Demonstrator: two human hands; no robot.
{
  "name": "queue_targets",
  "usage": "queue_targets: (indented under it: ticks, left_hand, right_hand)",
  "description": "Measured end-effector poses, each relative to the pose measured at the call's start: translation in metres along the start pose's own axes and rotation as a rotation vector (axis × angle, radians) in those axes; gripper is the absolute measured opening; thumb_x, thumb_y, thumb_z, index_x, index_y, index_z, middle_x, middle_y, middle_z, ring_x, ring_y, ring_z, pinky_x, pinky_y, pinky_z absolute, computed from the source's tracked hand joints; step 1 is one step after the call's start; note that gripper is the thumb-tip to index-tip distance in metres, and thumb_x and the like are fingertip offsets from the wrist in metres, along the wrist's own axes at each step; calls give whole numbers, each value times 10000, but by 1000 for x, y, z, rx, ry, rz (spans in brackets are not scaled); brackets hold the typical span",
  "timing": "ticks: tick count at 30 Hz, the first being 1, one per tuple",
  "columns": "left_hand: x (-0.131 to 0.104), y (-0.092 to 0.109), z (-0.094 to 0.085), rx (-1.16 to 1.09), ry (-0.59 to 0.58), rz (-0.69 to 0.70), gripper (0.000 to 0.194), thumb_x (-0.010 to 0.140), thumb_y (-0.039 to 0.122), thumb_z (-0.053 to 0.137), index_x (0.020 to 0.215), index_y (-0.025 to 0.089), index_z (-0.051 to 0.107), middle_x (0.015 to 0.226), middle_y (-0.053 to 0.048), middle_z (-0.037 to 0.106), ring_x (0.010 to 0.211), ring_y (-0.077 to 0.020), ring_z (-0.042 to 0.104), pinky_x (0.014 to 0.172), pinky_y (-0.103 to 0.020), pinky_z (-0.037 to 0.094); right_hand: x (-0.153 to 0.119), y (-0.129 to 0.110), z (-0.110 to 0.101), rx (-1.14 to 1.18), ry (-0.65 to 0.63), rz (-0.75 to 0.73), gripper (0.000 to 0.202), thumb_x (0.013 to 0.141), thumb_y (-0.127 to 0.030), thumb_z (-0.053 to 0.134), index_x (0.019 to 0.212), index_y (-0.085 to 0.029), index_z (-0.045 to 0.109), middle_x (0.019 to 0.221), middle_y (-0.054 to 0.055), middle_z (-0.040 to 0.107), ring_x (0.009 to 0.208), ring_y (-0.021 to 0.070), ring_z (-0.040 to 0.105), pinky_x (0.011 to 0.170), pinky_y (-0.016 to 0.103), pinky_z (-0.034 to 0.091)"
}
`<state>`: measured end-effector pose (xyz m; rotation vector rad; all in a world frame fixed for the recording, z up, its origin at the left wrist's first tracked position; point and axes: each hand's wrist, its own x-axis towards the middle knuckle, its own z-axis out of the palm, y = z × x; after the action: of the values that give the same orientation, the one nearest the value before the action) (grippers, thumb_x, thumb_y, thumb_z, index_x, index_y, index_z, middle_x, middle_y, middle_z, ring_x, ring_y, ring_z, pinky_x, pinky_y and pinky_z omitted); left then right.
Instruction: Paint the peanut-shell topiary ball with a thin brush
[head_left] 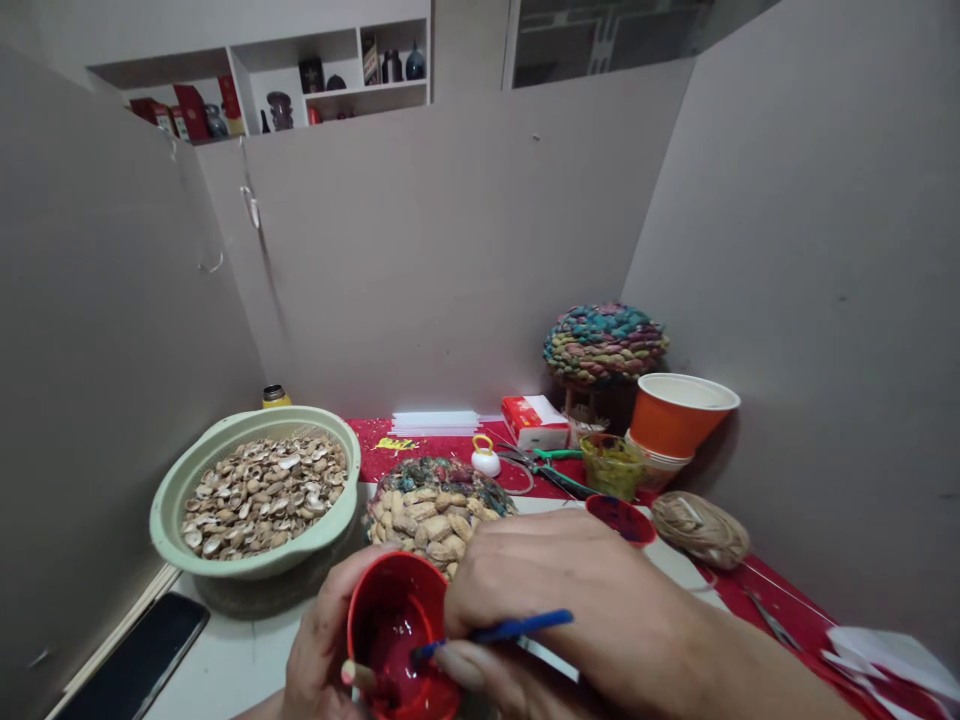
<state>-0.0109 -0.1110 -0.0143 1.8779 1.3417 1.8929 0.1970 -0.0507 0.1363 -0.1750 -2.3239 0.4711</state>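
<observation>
My left hand (pixel 319 630) is wrapped round a red cup (pixel 362 600) tilted toward me, with glossy dark red liquid inside. A wooden stick (pixel 360 676) leans in the cup near its left rim. My right hand (pixel 577 590) is closed on a thin blue brush (pixel 525 626), its dark tip inside the cup; a white strip (pixel 547 658) shows beneath the fingers. Just behind the cup sits a rounded piece covered in peanut shells (pixel 435 520), plain at the front and painted dark green and red at the back.
A green basin (pixel 169 525) of shell pieces stands left, above a black phone (pixel 139 660). Behind are green-handled pliers (pixel 559 455), a tissue pack (pixel 536 425) and a second red cup (pixel 621 520). Orange paper cups (pixel 667 425), twine (pixel 701 530) and a colored shell-covered dome (pixel 604 345) stand right.
</observation>
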Motion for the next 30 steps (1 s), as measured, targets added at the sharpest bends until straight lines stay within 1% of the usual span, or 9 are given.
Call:
queue_targets:
  ticks: [3,6,9,11,15,18,21,24,30]
  left_hand:
    - [1,-1,-2,-12,-46,-39,584,885,704,542,1379,398,606,1232,-66,778,1052,-331,759,867,-465,663]
    - [0,-7,-3,-38,-61,-89,546,853,579,696,1370,432,605,1270,-35,762,1097,-320,744,929,-453,647]
    - [4,-10,-1,-116,-79,-94,738,715,397,884,1382,455,576,1285,-20,747,1092,-331,741,950,-468,645]
    - [7,-10,2,-158,-73,-89,842,641,363,937,1386,474,558,1280,-6,742,1072,-327,748,920,-457,662]
    - [12,-9,6,-179,22,-98,770,659,410,916,1349,480,583,1248,36,754,1051,-267,763,928,-366,653]
    - [16,-9,5,-246,-3,-106,704,708,424,872,1357,412,601,1238,-1,775,1049,-265,770,925,-336,644]
    - [19,-11,4,-297,-3,-112,629,760,352,839,1348,383,619,1217,-13,799,1039,-261,781,912,-322,642]
    - [21,-16,4,-325,23,-136,627,771,265,831,1345,395,612,1249,3,800,1076,-253,775,930,-307,626]
    - [22,-24,4,-296,105,-237,606,768,297,843,1325,283,603,1193,-26,825,1042,-212,787,914,-241,619]
  right_hand:
    - [-1,5,0,-22,11,10,134,957,-155,633,839,-218,628,727,-36,662,642,97,604,638,183,517]
    - [-5,11,-3,25,98,-30,114,965,-153,602,875,-221,622,731,-22,683,633,106,635,629,198,543]
    - [-10,13,-8,2,219,-17,68,944,-179,644,921,-241,625,742,-18,707,627,115,668,574,186,547]
    - [-13,12,-9,-45,257,20,54,938,-205,666,923,-253,645,748,-13,716,622,119,676,527,177,536]
    - [-16,13,-8,-40,419,123,41,915,-229,708,944,-255,696,787,15,738,669,156,719,502,194,552]
    - [-14,19,-10,-29,514,125,31,911,-225,720,893,-249,709,750,-4,732,648,146,721,502,184,549]
    - [-9,30,-14,-22,588,162,94,929,-268,714,840,-241,709,711,-23,709,613,118,703,549,173,556]
    - [-3,47,-16,21,561,265,189,956,-350,680,835,-206,693,707,0,698,620,125,693,571,193,554]
    - [6,76,-10,82,392,367,308,975,-445,615,812,-187,655,662,1,632,614,127,605,574,225,487]
